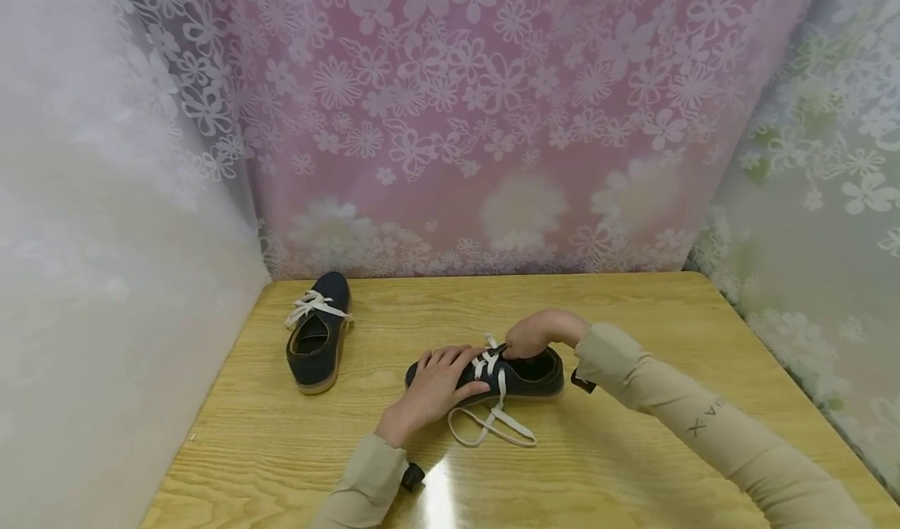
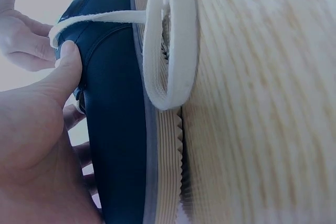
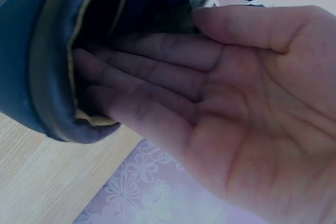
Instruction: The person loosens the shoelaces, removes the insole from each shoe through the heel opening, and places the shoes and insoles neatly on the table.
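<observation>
1. So the main thing here is a dark navy shoe, sitting sole-down near the middle of the worktop, toe to the left and heel to the right.
2. Left hand is holding the front of it: thumb flat along the near side, fingers spread over the top and far side.
3. Right hand is over at the opening, and it looks like thumb and forefinger have the tongue pinched. The other fingers are at the opening; can't really tell how deep they go.
4. White lace is threaded through the eyelets, with one long end hanging down the near side and looping on the worktop. A bit more of it pokes up on the far side.
5. The left wrist view gives you a nice look at the ribbed tan sole, jagged along its bottom edge.
6. Second shoe is well apart, back left, toe pointing at the pink floral backdrop. Its white laces are bunched on top, kinda like a bow.
7. Both arms are in beige sleeves, the right one with some dark lettering.
</observation>
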Demonstrator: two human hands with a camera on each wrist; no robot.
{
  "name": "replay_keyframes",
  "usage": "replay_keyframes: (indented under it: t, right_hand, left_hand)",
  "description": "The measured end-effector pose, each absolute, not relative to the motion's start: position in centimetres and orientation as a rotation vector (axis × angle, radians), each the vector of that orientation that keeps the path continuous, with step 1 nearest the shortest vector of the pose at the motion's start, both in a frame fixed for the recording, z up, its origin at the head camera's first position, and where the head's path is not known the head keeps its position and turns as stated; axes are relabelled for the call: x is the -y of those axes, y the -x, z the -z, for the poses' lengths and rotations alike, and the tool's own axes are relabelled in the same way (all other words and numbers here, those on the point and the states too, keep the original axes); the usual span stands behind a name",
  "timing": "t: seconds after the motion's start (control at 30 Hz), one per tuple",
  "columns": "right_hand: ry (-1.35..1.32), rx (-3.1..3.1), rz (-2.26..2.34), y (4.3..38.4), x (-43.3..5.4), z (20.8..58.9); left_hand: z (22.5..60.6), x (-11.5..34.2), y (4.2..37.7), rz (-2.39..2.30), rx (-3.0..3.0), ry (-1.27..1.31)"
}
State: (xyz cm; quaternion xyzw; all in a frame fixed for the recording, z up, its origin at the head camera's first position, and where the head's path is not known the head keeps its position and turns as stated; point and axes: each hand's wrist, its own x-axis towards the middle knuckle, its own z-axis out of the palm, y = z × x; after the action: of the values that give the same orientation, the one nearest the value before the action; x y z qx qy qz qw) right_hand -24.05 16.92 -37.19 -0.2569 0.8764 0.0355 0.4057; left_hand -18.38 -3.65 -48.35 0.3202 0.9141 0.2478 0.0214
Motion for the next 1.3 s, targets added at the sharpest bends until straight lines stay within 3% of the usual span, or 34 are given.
replay_keyframes:
  t: [1.3]
  right_hand:
    - [0.569, -2.363, 0.140, 22.8, -17.8, 36.2]
  left_hand:
    - [47.5, 3.2, 17.6, -0.739, -2.887, -0.955]
